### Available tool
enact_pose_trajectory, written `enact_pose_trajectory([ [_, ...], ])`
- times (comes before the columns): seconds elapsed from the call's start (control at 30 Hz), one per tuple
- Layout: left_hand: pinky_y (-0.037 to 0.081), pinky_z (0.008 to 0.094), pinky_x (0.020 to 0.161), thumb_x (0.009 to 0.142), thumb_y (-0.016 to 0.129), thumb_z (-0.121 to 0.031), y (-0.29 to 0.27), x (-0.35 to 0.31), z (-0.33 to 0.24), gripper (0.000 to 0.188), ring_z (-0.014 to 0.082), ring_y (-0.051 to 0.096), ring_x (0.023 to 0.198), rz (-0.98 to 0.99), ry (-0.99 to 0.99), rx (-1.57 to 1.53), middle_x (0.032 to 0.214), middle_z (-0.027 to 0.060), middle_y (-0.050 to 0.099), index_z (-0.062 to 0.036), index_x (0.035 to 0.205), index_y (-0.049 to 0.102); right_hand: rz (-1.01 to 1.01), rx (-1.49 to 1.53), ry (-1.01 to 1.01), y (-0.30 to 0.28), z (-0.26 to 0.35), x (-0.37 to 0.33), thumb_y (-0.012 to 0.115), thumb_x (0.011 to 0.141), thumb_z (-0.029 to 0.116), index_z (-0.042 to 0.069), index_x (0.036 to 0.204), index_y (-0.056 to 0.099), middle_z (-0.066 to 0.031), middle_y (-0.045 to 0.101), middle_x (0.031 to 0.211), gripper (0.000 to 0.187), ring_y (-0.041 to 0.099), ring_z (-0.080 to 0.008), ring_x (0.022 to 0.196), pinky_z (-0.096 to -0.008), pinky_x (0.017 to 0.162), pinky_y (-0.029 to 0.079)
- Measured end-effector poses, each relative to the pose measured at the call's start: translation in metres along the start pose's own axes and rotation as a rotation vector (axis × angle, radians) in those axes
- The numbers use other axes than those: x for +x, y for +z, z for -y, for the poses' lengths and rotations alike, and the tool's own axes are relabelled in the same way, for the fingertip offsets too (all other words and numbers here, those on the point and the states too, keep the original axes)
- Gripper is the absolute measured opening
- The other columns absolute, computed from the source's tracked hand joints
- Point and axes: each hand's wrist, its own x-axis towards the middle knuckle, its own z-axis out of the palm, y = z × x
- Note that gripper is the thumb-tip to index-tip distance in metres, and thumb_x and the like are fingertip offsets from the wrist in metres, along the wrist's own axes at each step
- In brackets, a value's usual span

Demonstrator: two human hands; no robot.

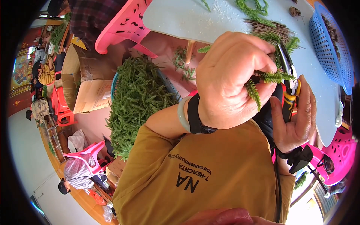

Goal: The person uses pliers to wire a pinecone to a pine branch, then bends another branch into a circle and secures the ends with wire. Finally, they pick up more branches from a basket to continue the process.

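Note:
My left hand [236, 71], with a black band and a pale bangle at the wrist, is closed around artificial pine sprigs [275, 77]. Green tips stick out between and below its fingers. Close by on the right, my right hand [296, 120] has the yellow-and-black handles of a pair of pliers [288, 103] between thumb and fingers. Its fingers are fairly straight along the handles. The plier jaws point up beside the sprigs; whether they grip a stem I cannot tell. Just beyond my hands, a bundle of brown-stemmed sprigs [268, 30] lies on the pale blue table [180, 18].
A blue basket [326, 48] with brown contents stands at the table's right. On my left, a tub heaped with green sprigs [140, 97] sits near a cardboard box [93, 82]. Pink chairs [125, 28] stand around. Several people are at the far left.

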Motion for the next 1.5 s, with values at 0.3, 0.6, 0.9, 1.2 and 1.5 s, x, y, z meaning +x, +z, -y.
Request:
enact_pose_trajectory([
  [0.3,0.046,0.0320,0.060,0.048,0.071,0.005,0.000,0.001,-0.003,0.031,0.0258,0.059,0.070,0.029,0.006,0.069,0.077,0.0096,0.060,-0.0059,0.073,0.055,-0.008,-0.001,-0.025,0.001,-0.002,0.002,0.077,0.066,0.002,-0.005,0.125,0.048,-0.0181,0.056,0.109,0.066,0.059,-0.0272,0.095,-0.0326,0.080,0.050],
  [0.6,0.045,0.0327,0.058,0.050,0.070,0.005,0.000,0.004,0.000,0.030,0.0259,0.058,0.066,0.025,0.081,0.075,0.072,0.0085,0.058,-0.0060,0.072,0.052,-0.054,-0.067,-0.087,0.004,-0.004,0.002,0.077,0.067,0.002,-0.003,0.127,0.047,-0.0175,0.056,0.109,0.067,0.059,-0.0268,0.094,-0.0330,0.079,0.050],
  [0.9,0.044,0.0331,0.055,0.051,0.068,0.006,0.003,0.004,-0.002,0.030,0.0268,0.056,0.062,-0.010,0.086,0.063,0.068,0.0070,0.055,-0.0059,0.071,0.050,-0.026,-0.076,-0.074,0.000,-0.001,0.003,0.076,0.067,0.003,-0.002,0.125,0.050,-0.0166,0.058,0.106,0.064,0.059,-0.0268,0.094,-0.0330,0.080,0.049],
  [1.2,0.043,0.0342,0.054,0.053,0.069,0.004,-0.001,0.003,-0.006,0.028,0.0276,0.054,0.061,0.014,0.033,0.081,0.066,0.0056,0.054,-0.0059,0.071,0.050,-0.018,-0.030,-0.046,0.001,-0.003,0.004,0.077,0.065,0.003,0.000,0.123,0.053,-0.0154,0.060,0.105,0.062,0.061,-0.0266,0.092,-0.0328,0.080,0.049],
  [1.5,0.042,0.0343,0.053,0.054,0.069,0.004,0.000,0.003,-0.002,0.027,0.0281,0.053,0.060,0.034,0.067,0.138,0.066,0.0062,0.053,-0.0059,0.072,0.052,0.014,0.013,-0.015,0.000,-0.011,0.006,0.078,0.064,0.004,0.001,0.120,0.055,-0.0160,0.061,0.103,0.060,0.062,-0.0267,0.090,-0.0315,0.078,0.050],
])
